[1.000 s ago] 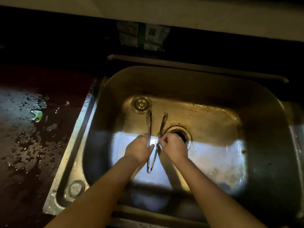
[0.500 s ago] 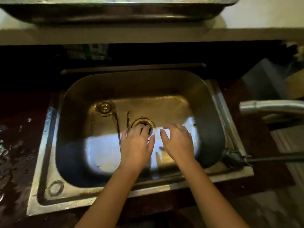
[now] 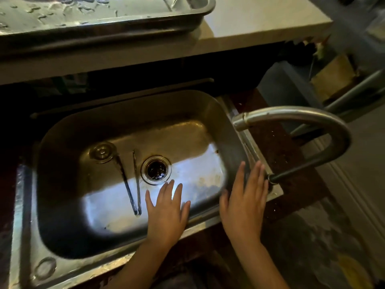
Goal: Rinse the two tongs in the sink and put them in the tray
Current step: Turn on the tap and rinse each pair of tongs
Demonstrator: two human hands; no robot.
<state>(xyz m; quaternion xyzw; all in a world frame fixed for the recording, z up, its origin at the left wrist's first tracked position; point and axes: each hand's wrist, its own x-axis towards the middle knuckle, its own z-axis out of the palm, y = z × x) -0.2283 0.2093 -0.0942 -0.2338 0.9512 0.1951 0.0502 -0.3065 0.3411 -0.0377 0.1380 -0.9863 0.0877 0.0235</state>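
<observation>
Across the middle of the view a stainless steel sink (image 3: 227, 130) is seen, sunk into a dark, wet worktop (image 3: 291, 163), with its basin floor lit pale at the near side. Above it, on a light shelf (image 3: 260, 21), a metal tray (image 3: 200, 19) is seen, its surface beaded with water; only part of it is caught at the top edge. At the right, a curved faucet (image 3: 302, 115) is arched back over the sink's right rim, its spout pointing left.

On the basin floor one pair of tongs (image 3: 133, 184) is seen lying flat, just left of the open drain (image 3: 156, 168); the two arms are joined at the near end and spread apart toward the far end, where the left arm reaches a round drain stopper (image 3: 102, 152). A second pair cannot be made out.

The left hand (image 3: 166, 213) is held flat over the near part of the basin, fingers spread and nothing gripped, just right of the tongs' joined end and apart from it. The right hand (image 3: 243, 201) is held open over the sink's right rim, fingers extended and empty, their tips near the faucet's base.
</observation>
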